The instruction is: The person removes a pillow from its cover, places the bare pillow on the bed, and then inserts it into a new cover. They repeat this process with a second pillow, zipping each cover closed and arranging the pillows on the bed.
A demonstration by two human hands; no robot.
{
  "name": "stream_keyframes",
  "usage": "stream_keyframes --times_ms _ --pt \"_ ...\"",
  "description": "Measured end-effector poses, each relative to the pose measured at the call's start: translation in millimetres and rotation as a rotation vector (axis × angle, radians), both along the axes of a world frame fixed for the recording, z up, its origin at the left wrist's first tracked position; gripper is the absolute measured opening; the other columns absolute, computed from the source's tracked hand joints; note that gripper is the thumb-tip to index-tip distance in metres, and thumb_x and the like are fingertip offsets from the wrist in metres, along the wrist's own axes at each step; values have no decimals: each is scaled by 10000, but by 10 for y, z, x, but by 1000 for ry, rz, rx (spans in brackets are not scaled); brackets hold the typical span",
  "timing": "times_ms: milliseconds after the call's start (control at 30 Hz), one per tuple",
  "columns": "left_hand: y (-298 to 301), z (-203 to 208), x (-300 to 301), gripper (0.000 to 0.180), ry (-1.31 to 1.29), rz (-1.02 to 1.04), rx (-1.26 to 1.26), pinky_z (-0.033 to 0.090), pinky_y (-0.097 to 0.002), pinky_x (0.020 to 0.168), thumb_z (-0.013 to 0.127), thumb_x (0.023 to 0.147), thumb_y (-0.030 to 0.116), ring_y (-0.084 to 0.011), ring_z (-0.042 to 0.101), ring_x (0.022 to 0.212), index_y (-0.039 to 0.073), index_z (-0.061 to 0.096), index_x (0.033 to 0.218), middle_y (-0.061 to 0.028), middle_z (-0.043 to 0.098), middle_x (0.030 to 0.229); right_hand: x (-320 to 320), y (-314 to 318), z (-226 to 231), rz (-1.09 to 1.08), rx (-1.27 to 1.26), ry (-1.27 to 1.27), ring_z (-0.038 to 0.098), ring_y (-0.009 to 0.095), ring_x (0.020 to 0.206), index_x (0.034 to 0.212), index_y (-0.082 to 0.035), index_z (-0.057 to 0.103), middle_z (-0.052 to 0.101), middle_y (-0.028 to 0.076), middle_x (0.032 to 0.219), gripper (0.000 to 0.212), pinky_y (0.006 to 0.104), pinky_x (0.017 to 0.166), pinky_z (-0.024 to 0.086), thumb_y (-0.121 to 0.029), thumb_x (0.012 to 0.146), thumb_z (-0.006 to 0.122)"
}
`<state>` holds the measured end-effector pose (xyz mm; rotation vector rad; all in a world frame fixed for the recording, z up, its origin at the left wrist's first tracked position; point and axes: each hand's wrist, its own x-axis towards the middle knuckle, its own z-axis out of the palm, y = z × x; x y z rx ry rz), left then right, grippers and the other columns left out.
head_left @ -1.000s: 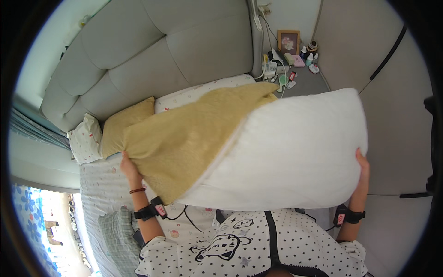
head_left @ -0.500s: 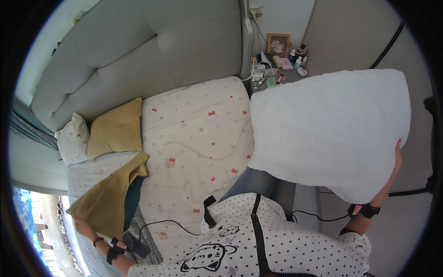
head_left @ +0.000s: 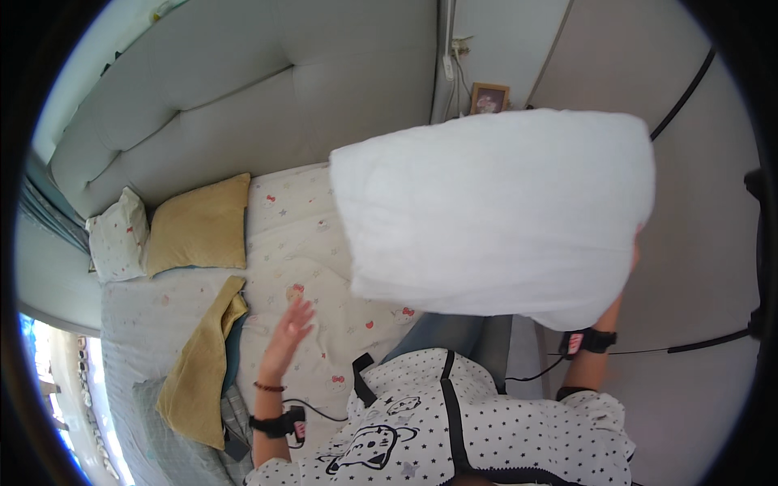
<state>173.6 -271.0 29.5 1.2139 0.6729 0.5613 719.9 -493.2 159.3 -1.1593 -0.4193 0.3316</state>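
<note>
My right hand (head_left: 628,267) grips the lower right edge of a large bare white pillow (head_left: 494,211) and holds it up in the air over the right side of the bed. Most of that hand is hidden behind the pillow. My left hand (head_left: 290,324) hangs open above the patterned bed sheet (head_left: 300,243), fingers spread, holding nothing. A yellow pillowcase (head_left: 198,368) lies crumpled on the bed to the left of that hand.
A yellow pillow (head_left: 198,223) and a small patterned pillow (head_left: 117,243) lean against the grey padded headboard (head_left: 243,97). A framed picture (head_left: 489,99) stands on the bedside at the back. A pale wardrobe wall (head_left: 705,202) fills the right side.
The yellow pillowcase came off the white pillow and now lies on the bed at the left. My left hand let it go and rose open. My right hand keeps the pillow raised.
</note>
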Motion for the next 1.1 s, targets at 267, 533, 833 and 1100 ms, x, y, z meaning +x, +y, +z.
stream_keyframes --times_ms 267,533,833,1100 --pt "174 -658 777 702 -219 120 -783 330 -452 1073 509 915 547 -219 380 1307 111 333 1436 -54 465 1377 -465 140 -600 144 -57 236 585 269 1003 1308 66 434 562 200 1175 667 366 859 499 -499 956 468" --pt "482 -796 477 434 -181 459 -508 497 -381 929 634 876 38 -222 552 1135 54 471 1278 -101 539 1277 -349 620 -999 402 -89 482 589 281 1036 1311 27 456 578 182 1194 621 378 908 485 -463 935 528" --pt "1912 -570 -248 556 -167 691 -314 515 -434 890 692 862 144 -253 554 1131 47 416 1334 -127 538 1272 -180 2509 -1666 627 -451 312 502 280 1205 1395 6 359 496 165 1336 742 388 977 436 -426 869 652" --pt "1664 -1617 -679 657 487 813 -196 441 -434 950 637 899 299 -281 472 1210 16 334 1409 -131 427 1400 -726 2838 -2184 486 -817 -414 295 386 1374 1491 -74 200 278 262 1486 897 426 1099 288 -316 797 714"
